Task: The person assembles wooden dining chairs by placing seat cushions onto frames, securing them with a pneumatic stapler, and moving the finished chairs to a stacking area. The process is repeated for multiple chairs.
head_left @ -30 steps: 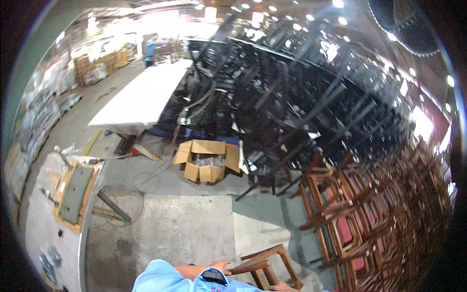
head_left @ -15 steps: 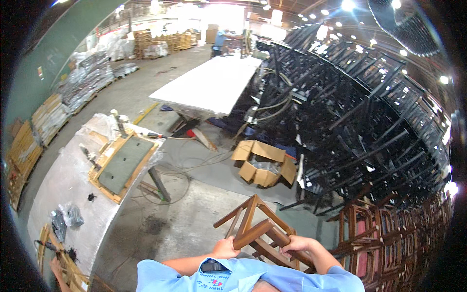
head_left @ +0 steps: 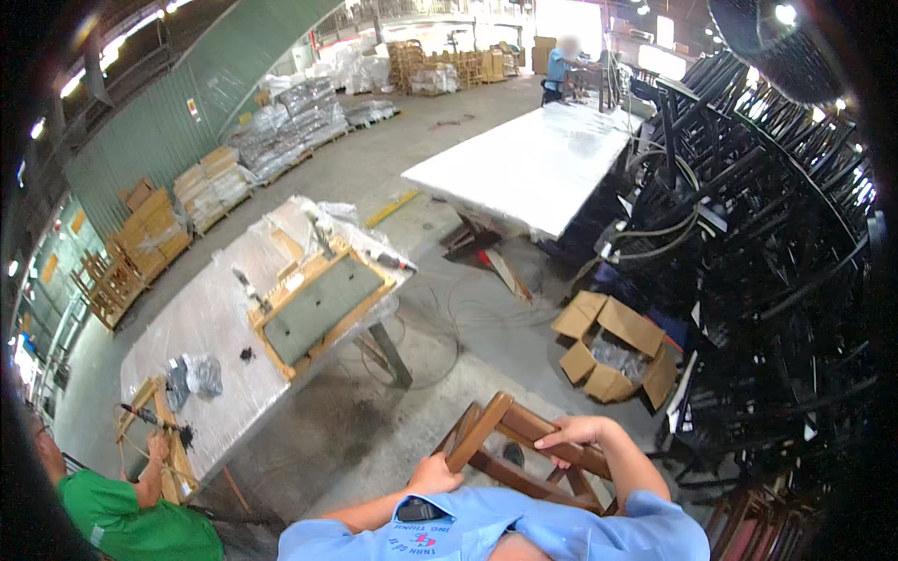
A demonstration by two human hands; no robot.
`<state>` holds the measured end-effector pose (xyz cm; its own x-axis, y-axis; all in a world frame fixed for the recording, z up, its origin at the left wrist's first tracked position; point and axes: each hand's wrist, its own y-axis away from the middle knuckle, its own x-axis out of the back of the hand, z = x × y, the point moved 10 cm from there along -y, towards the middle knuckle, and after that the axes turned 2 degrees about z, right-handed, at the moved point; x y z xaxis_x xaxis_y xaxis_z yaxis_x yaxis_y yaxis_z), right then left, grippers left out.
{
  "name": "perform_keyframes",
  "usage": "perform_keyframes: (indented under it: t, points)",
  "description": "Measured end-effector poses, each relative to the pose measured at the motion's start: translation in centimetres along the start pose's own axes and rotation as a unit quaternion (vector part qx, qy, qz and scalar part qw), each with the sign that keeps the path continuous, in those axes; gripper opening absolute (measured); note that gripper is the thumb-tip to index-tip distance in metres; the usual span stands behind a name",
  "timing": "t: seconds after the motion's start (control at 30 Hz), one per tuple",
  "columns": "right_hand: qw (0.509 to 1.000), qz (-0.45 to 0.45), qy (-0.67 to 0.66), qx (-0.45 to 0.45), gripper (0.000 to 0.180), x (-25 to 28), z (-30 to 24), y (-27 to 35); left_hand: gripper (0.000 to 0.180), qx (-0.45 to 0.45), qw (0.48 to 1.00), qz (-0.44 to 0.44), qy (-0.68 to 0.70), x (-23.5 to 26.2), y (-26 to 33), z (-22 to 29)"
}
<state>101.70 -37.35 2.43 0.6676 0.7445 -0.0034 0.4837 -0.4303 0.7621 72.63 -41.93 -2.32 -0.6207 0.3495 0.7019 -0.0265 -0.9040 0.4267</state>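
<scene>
The brown wooden chair frame (head_left: 517, 423) was in front of the person (head_left: 561, 524), one corner pointing forward, its longest visible rail (head_left: 526, 427) slanting back toward the right. The left hand (head_left: 435, 475) was closed around its left bar (head_left: 480, 433); the right hand (head_left: 574, 438) gripped the rail. Ahead, right, an open brown cardboard box (head_left: 580, 314) held crumpled clear plastic (head_left: 617, 359). Grey concrete floor (head_left: 486, 351) separated the frame from the edge of the film-covered pale counter (head_left: 201, 318) leftward.

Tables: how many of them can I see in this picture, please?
2: the near table, at left, bearing a grey panel; the white table, farther back and to its right. Others may be hidden behind the black frames.
</scene>
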Motion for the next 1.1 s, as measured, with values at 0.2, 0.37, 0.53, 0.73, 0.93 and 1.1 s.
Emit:
perform_keyframes:
  t: [0.2,0.37,0.53,0.73,0.93,1.1]
  points:
    - [0.786,0.597,-0.002,0.161,0.064,21.3,11.2,9.3,0.056,0.124,0.991,-0.032,-0.04,-0.7,-5.5,1.9]
    - [0.921,0.208,-0.327,-0.049,0.068,13.1,27.2,4.9,0.056,0.174,0.985,-0.003,0.01,-1.6,-8.4,0.7]
    - [0.921,0.129,-0.362,-0.06,0.074,11.5,23.9,1.9,0.049,0.237,0.967,0.023,0.091,1.8,-6.9,3.0]
    - [0.962,0.04,-0.271,-0.001,0.063,20.9,12.0,-8.7,0.053,0.285,0.895,0.141,0.313,9.0,-4.6,3.5]
    - [0.945,-0.047,-0.186,0.263,0.052,18.3,-14.4,-10.0,0.066,0.25,0.762,0.259,0.539,14.5,0.2,-3.6]
    - [0.97,-0.034,-0.153,0.184,0.039,16.0,-20.0,-19.1,0.065,0.232,0.734,0.304,0.562,18.5,-0.1,-9.7]
